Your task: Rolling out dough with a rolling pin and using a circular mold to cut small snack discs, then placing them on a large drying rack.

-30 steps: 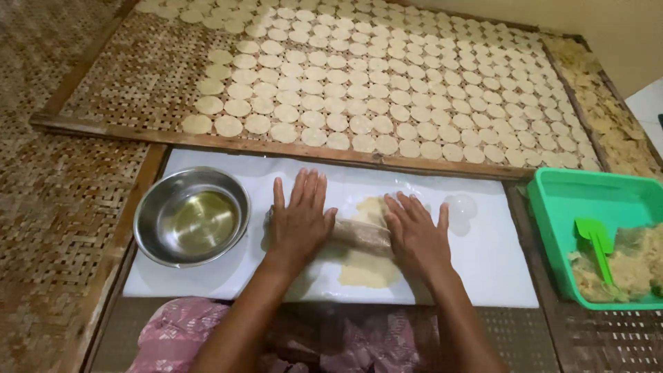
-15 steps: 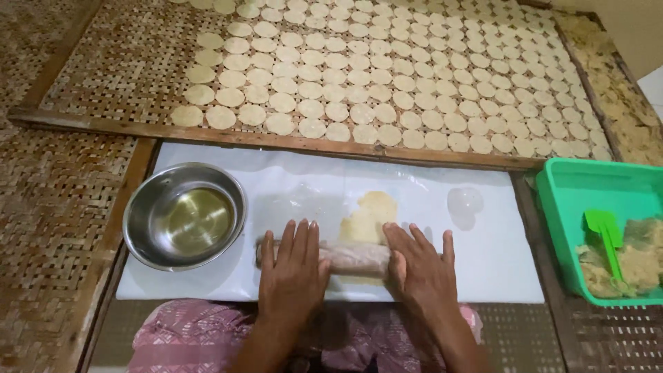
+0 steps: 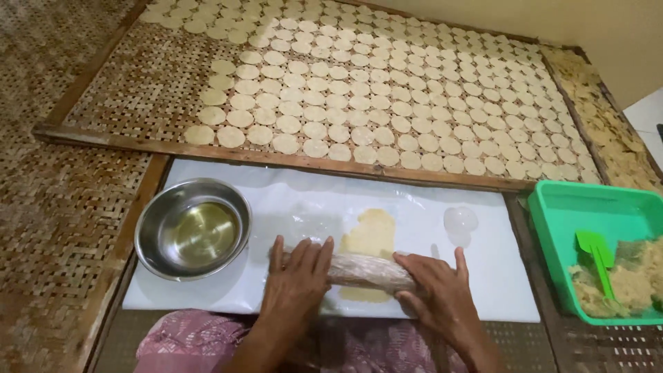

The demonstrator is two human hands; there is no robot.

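Your left hand (image 3: 295, 283) lies flat, palm down, fingers spread, pressing on the left end of the rolling pin (image 3: 362, 271). Your right hand (image 3: 442, 298) does the same on the right end, fingers loosely curved over it. Neither hand is clenched round it; both rest open on top. The rolling pin lies crosswise, wrapped in clear film, near the front edge of the white sheet (image 3: 262, 290), across the lower part of the flattened dough (image 3: 369, 238). The dough is a pale yellow, irregular sheet, longer front to back, sticking out beyond the pin on the far side and a little on the near side.

Left of your left hand sits a round steel bowl (image 3: 192, 228) with some yellowish liquid in it, on the sheet's left part. A small clear round cutter (image 3: 460, 220) lies on the sheet beyond your right hand, apart from the dough.

At the right, just off the sheet, is a green plastic tub (image 3: 587, 207) holding crumbly dough (image 3: 621, 287) and a green scraper (image 3: 598, 255) stuck in it.

Beyond the sheet lies a wood-framed woven bamboo tray (image 3: 124, 97), filled over most of its right and middle with rows of pale round dough discs (image 3: 387, 103); its left part is bare. Pink patterned cloth (image 3: 186, 342) shows at the bottom edge.
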